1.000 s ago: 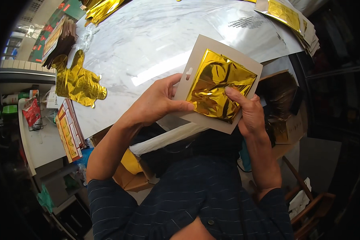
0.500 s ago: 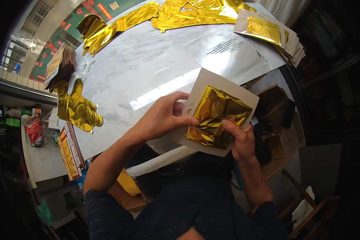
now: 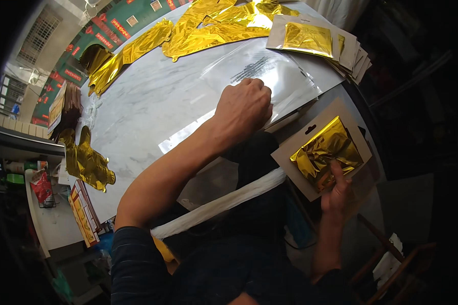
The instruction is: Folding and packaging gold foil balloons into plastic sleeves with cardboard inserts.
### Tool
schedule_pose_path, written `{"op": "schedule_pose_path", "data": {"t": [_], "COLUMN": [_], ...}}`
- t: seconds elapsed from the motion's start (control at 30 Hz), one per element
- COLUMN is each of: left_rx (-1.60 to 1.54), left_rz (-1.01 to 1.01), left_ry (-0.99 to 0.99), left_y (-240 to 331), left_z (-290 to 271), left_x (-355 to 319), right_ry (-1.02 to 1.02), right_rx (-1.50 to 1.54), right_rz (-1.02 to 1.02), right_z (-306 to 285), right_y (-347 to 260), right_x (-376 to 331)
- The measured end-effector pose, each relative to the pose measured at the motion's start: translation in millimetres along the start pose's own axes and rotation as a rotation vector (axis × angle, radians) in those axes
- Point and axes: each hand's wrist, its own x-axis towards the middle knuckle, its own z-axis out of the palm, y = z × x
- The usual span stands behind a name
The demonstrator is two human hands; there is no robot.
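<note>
Card (image 3: pixel 296 143) moved rightward, clamped by right grip (image 3: pixel 336 195); left grip (image 3: pixel 244 108) curled, hold unclear

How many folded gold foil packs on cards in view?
3 visible: the held pack in the right hand, the top pack on the upper-right stack, and a lower pack partly showing there. The stack may hide more.
</note>
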Motion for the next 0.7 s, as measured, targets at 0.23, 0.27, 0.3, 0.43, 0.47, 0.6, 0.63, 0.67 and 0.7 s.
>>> {"op": "schedule_pose_path", "data": {"t": [0.23,0.27,0.3,0.43,0.47,0.6,0.63,0.67,0.7], "left_rx": [0.151,0.153,0.186,0.235,0.231,0.267,0.287,0.282,0.292], "left_rz": [0.062,0.064,0.065,-0.06,-0.059,0.012,0.025,0.024,0.018], "left_ry": [0.033,0.031,0.049,-0.161,-0.154,-0.132,-0.138,-0.129,-0.106], "left_y": [10,11,13,30,29,14,11,9,7], "left_z": [1,2,1,-9,-8,-5,-4,-3,-2], "left_x": [4,5,5,10,10,-1,-1,1,3], "right_ry": [-0.057,-0.062,-0.064,-0.043,-0.052,-0.071,-0.073,-0.061,-0.051], "right_rx": [0.095,0.102,0.101,0.082,0.091,0.058,0.051,0.071,0.092], "right_rz": [0.051,0.051,0.05,0.02,0.004,-0.05,-0.057,-0.038,-0.016], "right_z": [8,11,14,21,22,23,24,24,25], "right_y": [10,10,10,4,1,-5,-7,-9,-11], "right_x": [17,18,20,24,25,23,21,18,16]}}
